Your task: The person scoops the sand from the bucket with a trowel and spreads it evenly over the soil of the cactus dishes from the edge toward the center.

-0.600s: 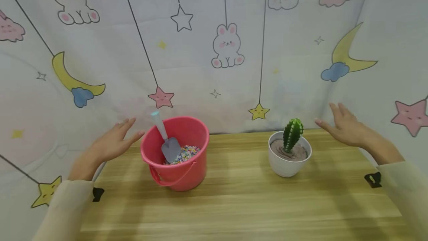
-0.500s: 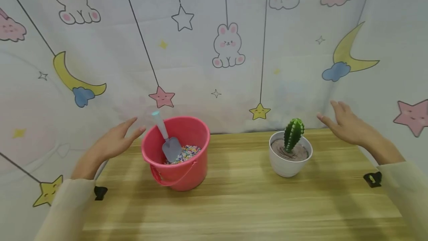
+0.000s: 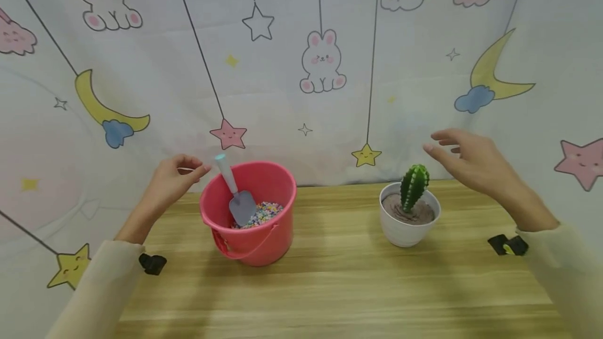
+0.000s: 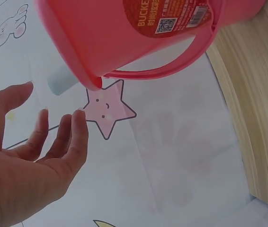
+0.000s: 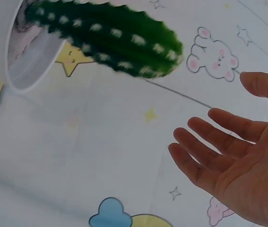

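My left hand [image 3: 171,179] hovers just left of the trowel's handle, fingers loosely bent and holding nothing. The small trowel [image 3: 242,207] leans in a red bucket [image 3: 268,245], its grey blade on multicoloured beads [image 3: 266,214] and its pale handle sticking up past the rim. In the left wrist view the handle tip [image 4: 60,79] shows beyond my fingers. My right hand [image 3: 476,164] is raised to the right of a green cactus [image 3: 414,187], relaxed and holding nothing. The cactus stands in brown soil in a white pot [image 3: 405,232]. In the right wrist view the cactus [image 5: 120,40] is apart from my fingers.
Bucket and pot stand apart on a wooden table [image 3: 330,286], near its back edge. A white cloth [image 3: 278,98] printed with bunnies, stars and moons hangs right behind. The bucket's handle [image 4: 172,66] hangs down at its front. Black clips [image 3: 153,264] show near both wrists.
My left hand has moved slightly right toward the trowel handle, its fingers bending. My right hand has moved left and up toward the cactus. Bucket and pot stay put.
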